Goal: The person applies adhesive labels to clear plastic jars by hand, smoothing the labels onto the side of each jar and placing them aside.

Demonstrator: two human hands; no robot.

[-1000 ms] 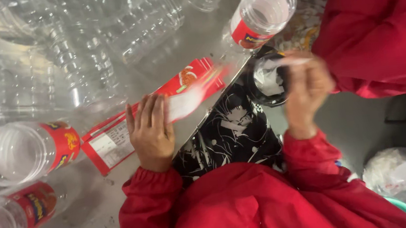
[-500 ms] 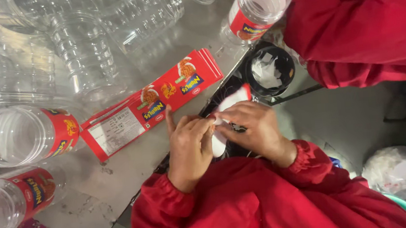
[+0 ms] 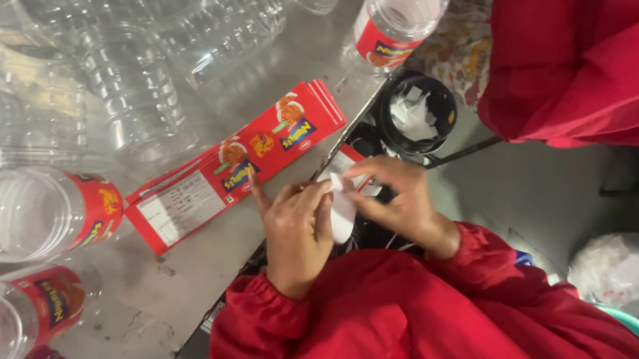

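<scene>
far left: two clear plastic jars with red labels (image 3: 34, 215) lie on their sides on the grey table (image 3: 153, 313). beside them, a stack of red printed labels (image 3: 236, 164) lies flat on the table. left hand (image 3: 293, 233) and right hand (image 3: 399, 199) meet just off the table edge, fingers of both pinched on one white label strip (image 3: 342, 208). behind the right hand, a black round bin (image 3: 416, 112) holds white paper scraps.

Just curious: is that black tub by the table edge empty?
Not empty: the black tub holds crumpled white paper scraps.
</scene>
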